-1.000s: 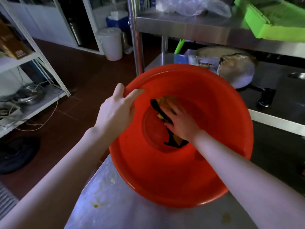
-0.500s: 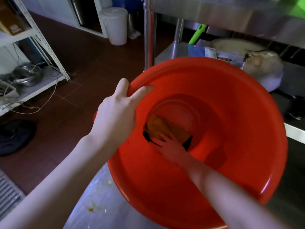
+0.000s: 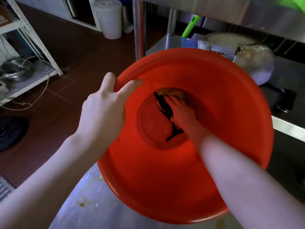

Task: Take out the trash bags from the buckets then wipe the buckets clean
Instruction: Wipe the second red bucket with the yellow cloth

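Note:
A big red bucket stands on a steel table, tilted toward me so I look down into it. My left hand grips its rim at the left, thumb inside and fingers over the outside. Deep inside, my right hand presses a yellow cloth with a black edge against the far part of the bucket's bottom. Whether the fingers curl round the cloth or lie flat on it does not show. No trash bag is visible in the bucket.
The steel table under the bucket has yellow stains. Behind the bucket lie a metal pan, packets and a green handle. A white lidded bin stands on the brown floor, a white rack at the left.
My right hand has slid the cloth from the near left of the bucket's bottom to its far side. My left hand keeps its hold on the rim.

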Action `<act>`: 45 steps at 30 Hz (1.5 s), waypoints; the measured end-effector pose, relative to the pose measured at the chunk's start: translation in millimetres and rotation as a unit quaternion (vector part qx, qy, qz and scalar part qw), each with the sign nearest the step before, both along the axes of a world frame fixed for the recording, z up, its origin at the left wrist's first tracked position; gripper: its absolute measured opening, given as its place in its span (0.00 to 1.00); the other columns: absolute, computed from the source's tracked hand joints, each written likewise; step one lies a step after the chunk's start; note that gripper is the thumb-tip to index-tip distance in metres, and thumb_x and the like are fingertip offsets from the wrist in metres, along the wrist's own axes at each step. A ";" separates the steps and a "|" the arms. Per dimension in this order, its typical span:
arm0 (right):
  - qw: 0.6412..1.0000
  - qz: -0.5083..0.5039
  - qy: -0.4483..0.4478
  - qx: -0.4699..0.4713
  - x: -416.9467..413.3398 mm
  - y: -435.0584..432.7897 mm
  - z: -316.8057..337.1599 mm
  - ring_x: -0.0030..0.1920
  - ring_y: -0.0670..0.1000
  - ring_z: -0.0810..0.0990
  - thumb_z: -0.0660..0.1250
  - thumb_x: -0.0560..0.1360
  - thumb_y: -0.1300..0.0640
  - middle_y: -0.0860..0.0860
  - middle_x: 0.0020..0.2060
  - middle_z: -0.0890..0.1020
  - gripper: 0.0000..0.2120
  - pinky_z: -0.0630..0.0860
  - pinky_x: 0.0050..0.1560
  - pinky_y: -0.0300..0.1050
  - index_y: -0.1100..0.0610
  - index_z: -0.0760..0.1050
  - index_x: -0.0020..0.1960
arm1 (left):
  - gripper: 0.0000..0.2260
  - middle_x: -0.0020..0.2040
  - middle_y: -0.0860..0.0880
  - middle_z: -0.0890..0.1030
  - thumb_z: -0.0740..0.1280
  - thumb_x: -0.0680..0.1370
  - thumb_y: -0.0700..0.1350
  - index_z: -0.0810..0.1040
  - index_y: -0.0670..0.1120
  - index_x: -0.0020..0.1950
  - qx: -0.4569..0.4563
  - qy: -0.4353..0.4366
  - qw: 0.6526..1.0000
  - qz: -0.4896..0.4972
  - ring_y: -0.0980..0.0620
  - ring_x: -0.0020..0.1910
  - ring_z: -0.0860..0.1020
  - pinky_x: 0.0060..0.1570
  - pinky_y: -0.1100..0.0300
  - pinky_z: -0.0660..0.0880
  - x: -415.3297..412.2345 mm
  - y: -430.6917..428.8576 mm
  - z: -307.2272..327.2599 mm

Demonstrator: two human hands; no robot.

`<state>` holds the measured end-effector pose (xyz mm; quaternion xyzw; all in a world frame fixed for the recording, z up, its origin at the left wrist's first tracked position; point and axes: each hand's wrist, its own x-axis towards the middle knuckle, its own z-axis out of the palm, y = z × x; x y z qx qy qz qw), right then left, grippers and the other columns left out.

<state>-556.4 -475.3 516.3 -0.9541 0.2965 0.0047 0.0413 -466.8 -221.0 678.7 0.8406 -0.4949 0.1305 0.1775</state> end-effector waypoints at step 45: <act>0.925 0.047 0.377 0.007 -25.1 53.6 -5.3 0.73 0.59 0.63 0.55 0.80 0.56 0.55 0.72 0.68 0.20 0.55 0.73 0.60 0.55 0.68 0.71 | 0.33 0.49 0.43 0.66 0.66 0.71 0.33 0.68 0.58 0.72 -0.010 0.019 0.999 0.032 0.40 0.31 0.70 0.32 0.48 0.74 -7.1 1.1 0.0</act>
